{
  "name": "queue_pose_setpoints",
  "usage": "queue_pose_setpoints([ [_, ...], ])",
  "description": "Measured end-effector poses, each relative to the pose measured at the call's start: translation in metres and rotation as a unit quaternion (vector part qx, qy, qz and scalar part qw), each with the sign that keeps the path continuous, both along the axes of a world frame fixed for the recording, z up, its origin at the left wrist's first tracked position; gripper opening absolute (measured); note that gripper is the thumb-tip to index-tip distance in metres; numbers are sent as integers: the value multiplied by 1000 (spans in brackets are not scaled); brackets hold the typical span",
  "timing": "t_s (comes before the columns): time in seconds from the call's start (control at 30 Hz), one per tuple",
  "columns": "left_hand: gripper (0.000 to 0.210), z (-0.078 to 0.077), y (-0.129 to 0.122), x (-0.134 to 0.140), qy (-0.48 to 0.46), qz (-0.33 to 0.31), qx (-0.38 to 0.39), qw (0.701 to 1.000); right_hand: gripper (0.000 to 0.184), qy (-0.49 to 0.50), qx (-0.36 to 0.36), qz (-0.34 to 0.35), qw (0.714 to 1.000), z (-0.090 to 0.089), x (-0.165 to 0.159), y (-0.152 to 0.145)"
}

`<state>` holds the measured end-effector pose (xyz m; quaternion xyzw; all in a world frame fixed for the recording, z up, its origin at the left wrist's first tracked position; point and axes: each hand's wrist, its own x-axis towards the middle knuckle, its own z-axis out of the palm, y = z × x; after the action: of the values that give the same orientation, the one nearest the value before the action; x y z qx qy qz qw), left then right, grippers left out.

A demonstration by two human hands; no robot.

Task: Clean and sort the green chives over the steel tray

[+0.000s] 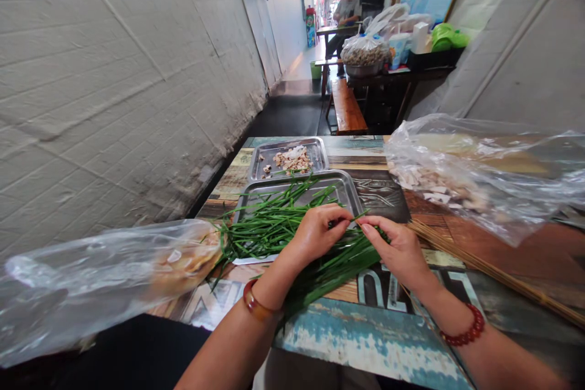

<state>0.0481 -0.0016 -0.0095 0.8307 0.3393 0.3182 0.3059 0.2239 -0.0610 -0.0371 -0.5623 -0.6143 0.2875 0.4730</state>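
Both hands meet above a heap of long green chives (269, 225), fingertips almost touching. My left hand (320, 228) is closed in a pinch on a thin green chive. In my right hand (395, 250) is a thin bamboo skewer (406, 294); its tip shows at the fingertips and its shaft runs back under the wrist. More chives (329, 274) lie beneath the hands, toward the table's front edge. Part of the heap rests on a metal tray (350, 186). To the right of my right hand lies a bundle of bamboo skewers (493, 262).
Behind the first tray, another metal tray (320, 149) bears pale chopped pieces. Clear plastic bags with food lie left (114, 274) and right (484, 170) on the patterned table (365, 332). Farther back are a wooden bench (348, 106) and a seated person (348, 9).
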Motion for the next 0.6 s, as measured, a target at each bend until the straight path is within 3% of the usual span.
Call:
queue_pose_setpoints([
  [0.1, 15, -2, 1, 0, 10, -2, 7, 1000, 29, 18, -20, -13, 1000, -3, 0, -1],
  [0.3, 15, -2, -1, 1, 23, -10, -7, 1000, 55, 81, -48, 1, 996, -3, -1, -3],
  [0.47, 19, 3, -3, 0, 42, -60, -88, 993, 32, 54, -33, 7, 998, -4, 1, -3],
  [0.6, 25, 10, -3, -5, 104, -65, -111, 986, 28, 31, -26, -6, 999, -6, 3, -3],
])
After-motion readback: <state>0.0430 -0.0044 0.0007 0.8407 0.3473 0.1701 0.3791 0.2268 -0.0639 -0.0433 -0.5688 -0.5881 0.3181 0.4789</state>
